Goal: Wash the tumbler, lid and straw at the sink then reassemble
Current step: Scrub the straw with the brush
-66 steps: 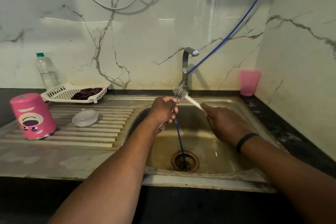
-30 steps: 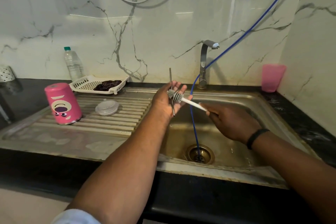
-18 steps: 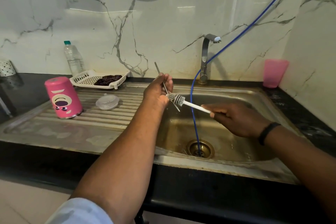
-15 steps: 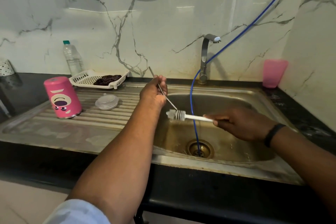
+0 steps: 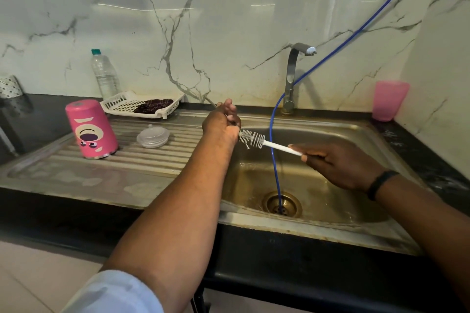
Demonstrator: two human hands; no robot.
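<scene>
The pink tumbler (image 5: pixel 91 129) with a cartoon face stands upside down on the steel drainboard (image 5: pixel 76 173). Its clear lid (image 5: pixel 153 137) lies on the ribs just right of it. My left hand (image 5: pixel 222 123) grips the thin metal straw (image 5: pixel 212 102) over the sink's left rim; only its tips show, one behind my fingers and one below the brush. My right hand (image 5: pixel 338 164) holds the white brush (image 5: pixel 264 141) by its handle. The bristle head touches the straw beside my left palm.
The steel sink (image 5: pixel 343 208) has a blue hose (image 5: pixel 273 160) running into its drain (image 5: pixel 282 204). Behind it stands the tap (image 5: pixel 292 76). A pink cup (image 5: pixel 389 100) is at the back right. A white basket (image 5: pixel 142 105) with a dark cloth and a water bottle (image 5: pixel 104 75) are at the back left.
My left hand has carried the straw away from the tap toward the left rim and tilted it flatter. My right hand has followed with the brush, whose head again touches the straw.
</scene>
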